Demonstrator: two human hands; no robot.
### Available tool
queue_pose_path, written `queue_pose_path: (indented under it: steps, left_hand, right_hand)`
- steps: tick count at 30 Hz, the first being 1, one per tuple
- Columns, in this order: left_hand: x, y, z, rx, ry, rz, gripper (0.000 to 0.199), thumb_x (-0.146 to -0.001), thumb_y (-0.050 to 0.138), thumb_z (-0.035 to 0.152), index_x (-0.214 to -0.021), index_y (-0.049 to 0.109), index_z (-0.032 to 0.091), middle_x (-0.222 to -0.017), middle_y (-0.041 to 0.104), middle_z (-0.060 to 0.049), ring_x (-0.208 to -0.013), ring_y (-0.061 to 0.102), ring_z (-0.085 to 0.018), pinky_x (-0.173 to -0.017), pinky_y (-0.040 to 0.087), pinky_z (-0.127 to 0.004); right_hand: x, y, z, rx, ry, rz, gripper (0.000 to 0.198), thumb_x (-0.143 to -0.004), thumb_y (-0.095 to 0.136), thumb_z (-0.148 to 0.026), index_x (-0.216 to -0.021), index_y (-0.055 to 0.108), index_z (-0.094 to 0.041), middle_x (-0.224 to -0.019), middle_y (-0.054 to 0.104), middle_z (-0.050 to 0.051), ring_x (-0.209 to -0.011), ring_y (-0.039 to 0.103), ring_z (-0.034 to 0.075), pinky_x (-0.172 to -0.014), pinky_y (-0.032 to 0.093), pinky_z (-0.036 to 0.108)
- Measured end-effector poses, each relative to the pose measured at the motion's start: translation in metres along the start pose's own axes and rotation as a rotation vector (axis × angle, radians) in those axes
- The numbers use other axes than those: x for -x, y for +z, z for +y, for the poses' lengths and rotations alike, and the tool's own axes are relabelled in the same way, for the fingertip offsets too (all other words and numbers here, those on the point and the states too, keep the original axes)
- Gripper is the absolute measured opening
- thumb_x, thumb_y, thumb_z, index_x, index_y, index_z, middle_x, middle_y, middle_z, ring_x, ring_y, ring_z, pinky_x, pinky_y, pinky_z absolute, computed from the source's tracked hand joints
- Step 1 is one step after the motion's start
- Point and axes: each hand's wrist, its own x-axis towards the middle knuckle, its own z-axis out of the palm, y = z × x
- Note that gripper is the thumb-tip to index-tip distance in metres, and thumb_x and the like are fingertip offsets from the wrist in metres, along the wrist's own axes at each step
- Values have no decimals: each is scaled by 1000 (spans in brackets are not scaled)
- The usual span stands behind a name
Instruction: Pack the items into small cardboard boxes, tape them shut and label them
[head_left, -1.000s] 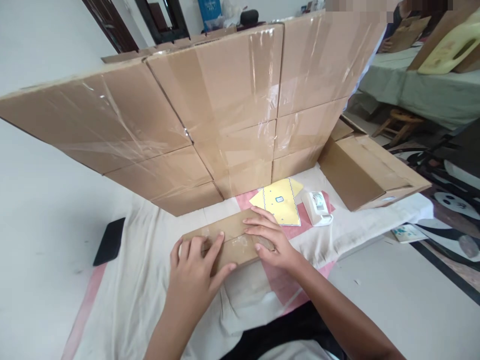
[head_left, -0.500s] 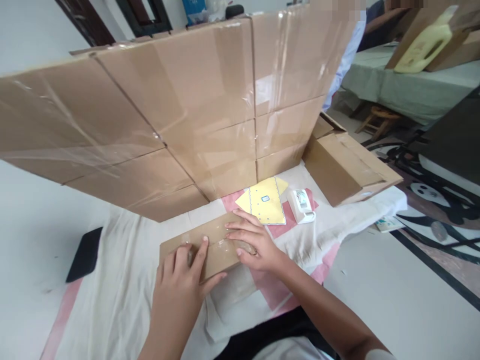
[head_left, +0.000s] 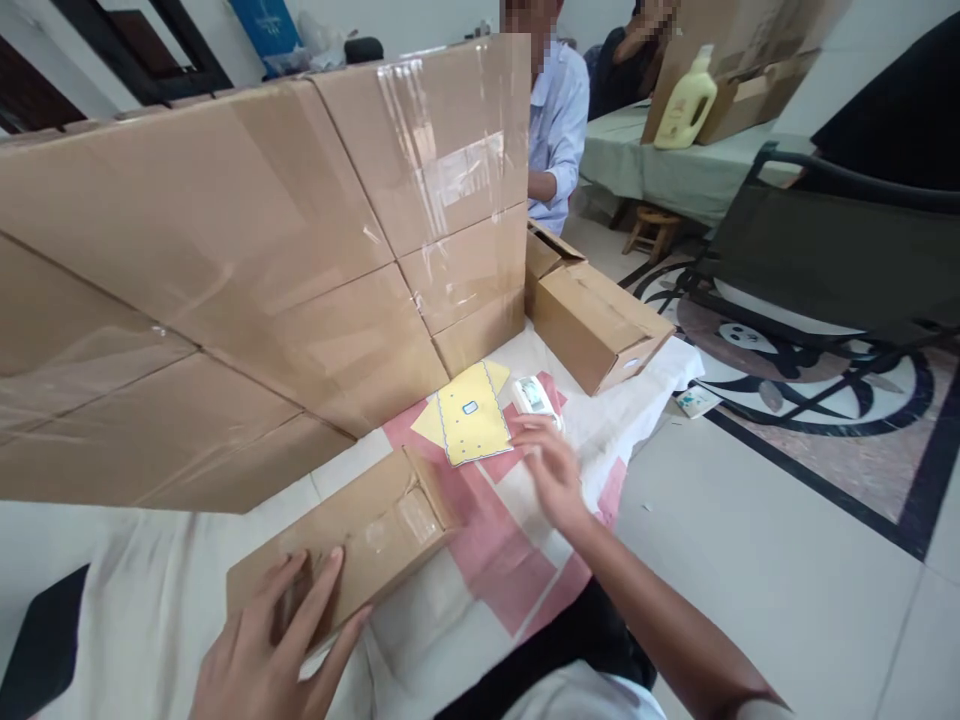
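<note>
While the left grip (head_left: pixel 262 640) rests splayed on the cardboard box (head_left: pixel 345 515) (its long axis runs 8 to 2 o'clock), the right grip (head_left: pixel 553 470), loose and seemingly empty, lies nearer the tape dispenser (head_left: pixel 531 394), at its 11 o'clock, contact unclear.

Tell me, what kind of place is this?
Perhaps an indoor craft room: there's a tall cardboard wall, a white tape dispenser by some yellow paper, and a cardboard box under the left hand.
</note>
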Motion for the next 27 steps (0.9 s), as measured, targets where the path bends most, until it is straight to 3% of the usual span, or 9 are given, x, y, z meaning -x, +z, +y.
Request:
queue_pose_path:
  steps: [2,5,6,8,11,16,21,24,27]
  left_hand:
    - [-7,-3,18,-18,-71,157,72,-88,66,45,-154,38,42,-138,59,-14,-120,60,-40,-91,55,-58]
    - [-38,14,81,111,20,511,86,-82,76,33,-156,33,43,-127,61,-11,-105,64,-35,-84,57,-54]
    - [-55,27,108,240,185,389,85,-84,74,30,-154,30,49,-123,62,-7,-99,65,-29,-81,59,-47]
    - [-96,65,157,472,313,304,76,-86,71,30,-152,33,40,-128,62,-10,-111,65,-30,-93,58,-49]
    - [-157,133,198,540,170,81,87,-84,72,26,-156,22,26,-162,34,-19,-152,29,-43,-118,37,-64]
    - [-198,203,189,784,14,34,110,-75,82,39,-156,14,6,-164,20,-33,-154,21,-47,-123,28,-61]
    - [-194,203,179,889,68,-4,94,-85,68,37,-156,17,5,-164,26,-29,-153,27,-41,-122,30,-54]
    - [-195,200,180,896,65,-1,83,-92,56,38,-156,17,3,-163,29,-28,-151,29,-40,-118,31,-55]
    - [-196,203,182,874,27,10,95,-81,73,32,-157,21,9,-161,34,-26,-149,35,-38,-119,34,-55]
  right_hand:
    - [-14,-37,12,76,139,183,23,-94,55,-37,-82,68,-24,-104,69,8,-107,63,26,-98,49,44]
    - [-43,-72,26,207,462,100,25,-88,52,-37,-78,69,-21,-96,69,6,-99,61,25,-83,49,34]
    - [-53,-78,30,233,546,29,26,-85,53,-37,-74,69,-20,-91,69,6,-92,61,23,-77,47,31]
    - [-68,-82,34,253,645,-80,25,-79,59,-35,-63,67,-18,-73,65,4,-77,58,20,-67,43,30]
    - [-80,-82,36,249,720,-134,22,-75,62,-33,-60,68,-17,-61,58,1,-64,50,15,-59,37,29]
    - [-90,-87,30,217,825,-209,24,-75,59,-35,-71,73,-16,-66,56,1,-58,41,11,-50,29,27]
    - [-107,-86,30,154,1079,-344,29,-79,64,-38,-80,76,-11,-54,25,-8,-46,20,7,-43,18,25]
    - [-114,-81,33,72,1251,-365,32,-84,63,-38,-83,75,-9,-54,23,-9,-45,19,6,-41,19,22]
    - [-117,-76,33,87,1302,-334,29,-86,64,-36,-77,72,-9,-51,24,-9,-45,22,6,-41,23,20]
